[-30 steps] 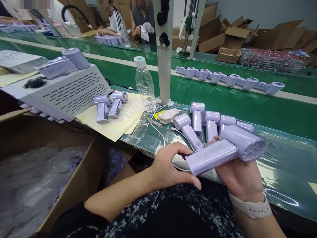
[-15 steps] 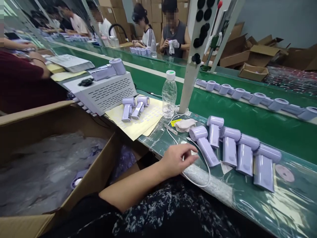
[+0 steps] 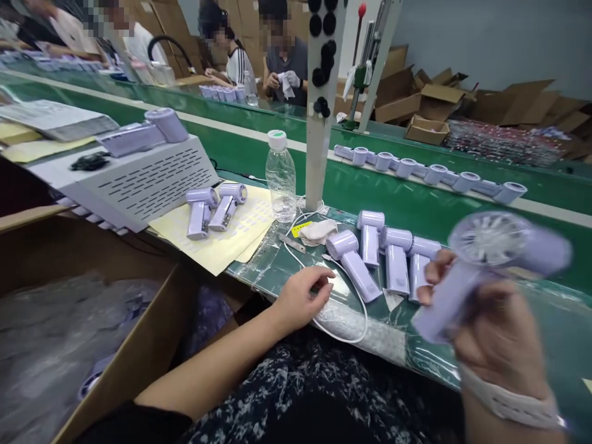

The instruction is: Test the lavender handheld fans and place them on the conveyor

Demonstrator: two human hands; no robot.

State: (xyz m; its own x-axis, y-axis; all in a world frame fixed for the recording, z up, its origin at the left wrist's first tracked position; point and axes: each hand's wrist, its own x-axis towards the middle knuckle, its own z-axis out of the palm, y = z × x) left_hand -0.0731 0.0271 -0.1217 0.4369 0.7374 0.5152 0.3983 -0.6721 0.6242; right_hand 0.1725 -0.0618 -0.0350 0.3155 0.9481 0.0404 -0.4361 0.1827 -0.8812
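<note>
My right hand (image 3: 499, 320), with a pale band on its wrist, is wrapped round the handle of a purple handheld fan (image 3: 490, 237); motion blurs both, and another purple barrel shows behind the fan head. My left hand (image 3: 305, 296) rests at the table's near edge beside a white cable (image 3: 365, 314), fingers curled but apart, holding nothing. Between the hands several purple fans (image 3: 396, 268) lie on the green table (image 3: 296, 256). Behind my left hand are a white cloth (image 3: 318, 232) and a clear bottle (image 3: 280, 179).
Two fans (image 3: 226, 206) lie on yellow sheets (image 3: 213, 253) by a grey vented box (image 3: 152, 179). An open carton (image 3: 152, 333) stands at the left. A metal post (image 3: 319, 142) rises behind the table. More fan parts (image 3: 407, 168) line the green conveyor. People work across it.
My right hand has come into view at the right, holding a fan. The view has turned right, so the scene sits further left. My left hand keeps its place by the cable.
</note>
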